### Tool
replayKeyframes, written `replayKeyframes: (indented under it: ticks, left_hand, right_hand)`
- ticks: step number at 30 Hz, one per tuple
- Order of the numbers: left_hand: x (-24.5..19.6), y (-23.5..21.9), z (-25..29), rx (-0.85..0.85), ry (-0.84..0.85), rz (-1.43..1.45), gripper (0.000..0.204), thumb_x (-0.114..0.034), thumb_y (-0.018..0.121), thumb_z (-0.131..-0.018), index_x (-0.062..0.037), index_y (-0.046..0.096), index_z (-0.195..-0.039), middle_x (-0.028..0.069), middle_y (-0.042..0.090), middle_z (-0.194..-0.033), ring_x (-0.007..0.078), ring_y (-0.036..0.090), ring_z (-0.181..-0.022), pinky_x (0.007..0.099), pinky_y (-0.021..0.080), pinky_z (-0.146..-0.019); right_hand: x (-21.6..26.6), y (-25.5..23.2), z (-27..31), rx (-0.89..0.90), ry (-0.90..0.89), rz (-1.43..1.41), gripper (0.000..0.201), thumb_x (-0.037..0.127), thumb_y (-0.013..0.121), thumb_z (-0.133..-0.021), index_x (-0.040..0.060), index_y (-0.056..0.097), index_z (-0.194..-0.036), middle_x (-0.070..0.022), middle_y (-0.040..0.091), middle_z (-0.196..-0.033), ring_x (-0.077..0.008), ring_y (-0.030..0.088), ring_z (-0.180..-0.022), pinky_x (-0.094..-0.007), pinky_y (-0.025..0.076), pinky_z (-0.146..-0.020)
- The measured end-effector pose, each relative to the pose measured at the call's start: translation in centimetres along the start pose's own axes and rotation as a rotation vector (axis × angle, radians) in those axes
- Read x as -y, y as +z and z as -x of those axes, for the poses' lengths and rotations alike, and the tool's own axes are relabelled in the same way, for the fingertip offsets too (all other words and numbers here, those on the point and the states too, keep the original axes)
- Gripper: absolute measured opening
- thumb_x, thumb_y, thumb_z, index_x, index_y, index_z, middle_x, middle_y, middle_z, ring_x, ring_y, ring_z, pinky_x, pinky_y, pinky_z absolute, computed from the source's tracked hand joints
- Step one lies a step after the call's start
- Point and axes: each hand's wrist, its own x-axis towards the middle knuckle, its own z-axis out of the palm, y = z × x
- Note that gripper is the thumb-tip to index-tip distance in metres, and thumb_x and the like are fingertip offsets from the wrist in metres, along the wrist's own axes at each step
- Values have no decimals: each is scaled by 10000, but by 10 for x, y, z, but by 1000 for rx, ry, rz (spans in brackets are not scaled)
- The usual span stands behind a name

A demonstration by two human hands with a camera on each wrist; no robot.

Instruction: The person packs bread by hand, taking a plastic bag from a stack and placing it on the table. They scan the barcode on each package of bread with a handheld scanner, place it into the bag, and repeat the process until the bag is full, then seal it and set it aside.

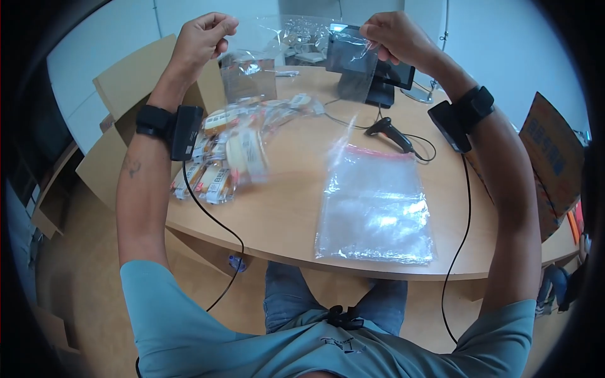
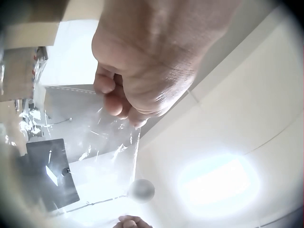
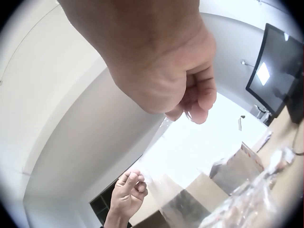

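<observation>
A clear plastic bag is stretched between my two raised hands, in front of my head above the table's far side. My left hand pinches one upper corner, with the fingers curled. At the opposite corner my right hand pinches the film between thumb and fingers. In the left wrist view the film hangs below the left fingertips, and the monitor shows through it. Individually wrapped bread pieces with printed labels are piled at the table's left. A stack of flat clear bags lies near the front edge.
A handheld barcode scanner with its cable lies right of centre, before a monitor. Open cardboard boxes stand at the left and right. The wrist camera cables hang down past the table edge.
</observation>
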Motion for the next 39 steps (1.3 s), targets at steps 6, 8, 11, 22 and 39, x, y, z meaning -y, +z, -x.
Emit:
replayKeyframes:
  ticks: [6,8,11,22,39]
  left_hand:
    - [6,60,39,-163,-14,110,338,-270,664,-951,-2,642,-1155,72,683,-987,141,637,-787,265,505,-700]
    - [44,87,115,-145,16,-130,388,-282,684,-929,4,628,-1185,143,669,-1072,253,630,-1018,359,488,-901]
    - [39,129,236,180,45,-329,401,-239,677,-897,-2,603,-1211,208,562,-1294,359,506,-1231,431,390,-1059]
    - [63,143,224,553,129,-690,330,-225,671,-864,-25,630,-1124,165,562,-1241,343,509,-1160,436,424,-965]
    - [-106,138,43,-47,-369,339,281,-231,686,-941,-7,630,-1101,18,656,-835,78,607,-672,209,488,-568]
  right_hand:
    - [-60,4,29,-193,76,-261,304,284,552,-994,-9,636,-994,-72,679,-832,-97,587,-572,-235,453,-462]
    - [-87,9,33,-206,91,-377,344,323,537,-1007,-2,646,-1042,-59,677,-849,-78,602,-629,-231,495,-522]
    - [-128,3,24,-225,148,-453,346,334,562,-1002,7,660,-1059,-55,680,-886,-78,614,-695,-227,510,-586]
    - [-75,-7,45,-390,119,-511,293,214,551,-984,-62,601,-897,-110,636,-779,-166,642,-610,-278,548,-516]
    - [-76,-70,99,-192,-43,-263,309,288,602,-981,16,662,-1113,-76,696,-962,-117,678,-823,-268,568,-747]
